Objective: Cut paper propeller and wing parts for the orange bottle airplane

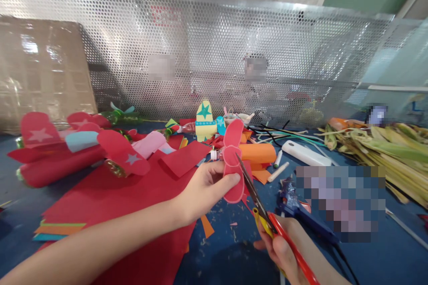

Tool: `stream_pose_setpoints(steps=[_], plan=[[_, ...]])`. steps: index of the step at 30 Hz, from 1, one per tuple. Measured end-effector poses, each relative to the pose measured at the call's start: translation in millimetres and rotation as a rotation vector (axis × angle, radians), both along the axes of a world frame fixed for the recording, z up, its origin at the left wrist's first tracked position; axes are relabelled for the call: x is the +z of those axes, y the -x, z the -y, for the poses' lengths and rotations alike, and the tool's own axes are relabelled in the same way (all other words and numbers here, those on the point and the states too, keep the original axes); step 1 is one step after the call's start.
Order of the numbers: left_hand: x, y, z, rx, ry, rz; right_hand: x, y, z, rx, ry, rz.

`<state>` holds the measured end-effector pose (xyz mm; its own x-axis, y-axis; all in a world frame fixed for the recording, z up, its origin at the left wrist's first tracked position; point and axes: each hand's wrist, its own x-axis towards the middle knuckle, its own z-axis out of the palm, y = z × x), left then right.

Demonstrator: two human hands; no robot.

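Observation:
My left hand (209, 189) pinches a red paper propeller shape (232, 136) between thumb and fingers, holding it upright. Its two rounded blades meet at a round middle, and a pale outline runs along parts of it. In my right hand (284, 240) is a pair of scissors (256, 196) with red and yellow handles. The blade tips lie at the propeller's middle, close to my left thumb. Behind the propeller lies an orange paper-wrapped bottle (259, 153) with a white cap.
Red paper sheets (110, 205) spread at left, near red bottle planes (63, 164). A yellow plane (205, 127) stands at the back. On the right are a blue glue gun (297, 205), a white case (306, 153) and dried husks (394, 147). A perforated metal panel (214, 53) rises behind.

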<state>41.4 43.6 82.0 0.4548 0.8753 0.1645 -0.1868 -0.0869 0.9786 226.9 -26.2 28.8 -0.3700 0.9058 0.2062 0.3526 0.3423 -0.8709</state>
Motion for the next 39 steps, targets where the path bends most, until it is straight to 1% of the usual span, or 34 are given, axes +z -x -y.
stream_pose_setpoints(steps=[3, 13, 23, 32, 39], plan=[[1.8, -0.2, -1.0, 0.009, -0.009, 0.000, 1.2, 0.3, 0.5, -0.011, 0.055, -0.004], [0.1, -1.1, -2.1, 0.008, 0.018, -0.009, 0.9, 0.2, 0.9, -0.033, 0.085, 0.012], [-0.6, -2.7, -2.4, -0.006, 0.010, 0.012, 1.1, -0.2, -0.9, -0.010, 0.074, 0.017], [0.0, -1.0, -2.3, -0.008, 0.019, 0.002, -1.2, -0.4, -0.5, -0.030, 0.057, 0.045], [-2.0, -1.8, -3.4, -0.025, 0.004, -0.012, 2.1, -0.5, -1.6, -0.013, 0.048, 0.046]])
